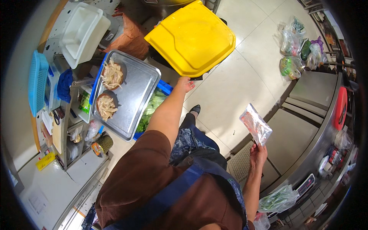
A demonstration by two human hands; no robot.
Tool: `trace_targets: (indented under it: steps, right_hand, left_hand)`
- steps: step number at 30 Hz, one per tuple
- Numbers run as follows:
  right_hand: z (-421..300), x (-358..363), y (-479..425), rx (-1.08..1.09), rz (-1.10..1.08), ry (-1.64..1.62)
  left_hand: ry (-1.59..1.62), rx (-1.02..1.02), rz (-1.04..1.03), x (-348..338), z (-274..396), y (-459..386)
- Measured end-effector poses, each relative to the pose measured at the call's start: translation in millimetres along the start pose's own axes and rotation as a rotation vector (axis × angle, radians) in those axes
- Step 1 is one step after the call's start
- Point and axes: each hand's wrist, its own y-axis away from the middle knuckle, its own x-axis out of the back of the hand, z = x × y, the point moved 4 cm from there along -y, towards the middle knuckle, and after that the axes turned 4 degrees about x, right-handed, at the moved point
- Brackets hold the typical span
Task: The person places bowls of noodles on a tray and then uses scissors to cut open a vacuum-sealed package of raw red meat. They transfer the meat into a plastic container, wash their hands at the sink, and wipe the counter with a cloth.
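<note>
My right hand [258, 155] grips one end of a shiny foil pouch [256, 124] with reddish smears inside it. The pouch is held up over the floor, by the steel counter. My left hand [186, 84] is at the near edge of a yellow plastic bin lid [195, 37]. Its fingers are loosely curled, and whether they grip the rim is unclear. Left of that arm lies a metal tray [135, 95] bearing two brown bowls heaped with pale shredded food [112, 74].
Leafy vegetables [153, 106] fill a blue crate under the tray. White plastic tubs [83, 34] stand at upper left. Bagged produce [299, 49] sits at upper right beyond the steel counter [290, 135]. A scale [306, 184] and bagged greens [279, 199] are at lower right.
</note>
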Motion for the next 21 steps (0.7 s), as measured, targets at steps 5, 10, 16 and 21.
trace_targets:
  steps: [5,10,16,21]
  right_hand:
    - [-36,-48,-44,0.059,-0.18,0.086]
    - [-62,-109,-72,0.08,-0.324,0.216]
    - [-60,-234,-122,0.073,-0.594,0.285]
    - [-53,-340,-127,-0.003,-0.813,0.443]
  left_hand:
    - [0.2,0.03,-0.046,4,2,-29]
    - [0.328,-0.112,-0.066,-21,9,59]
    - [0.564,-0.247,-0.348,-30,52,136]
    - [0.577,-0.342,-0.34,-33,77,164]
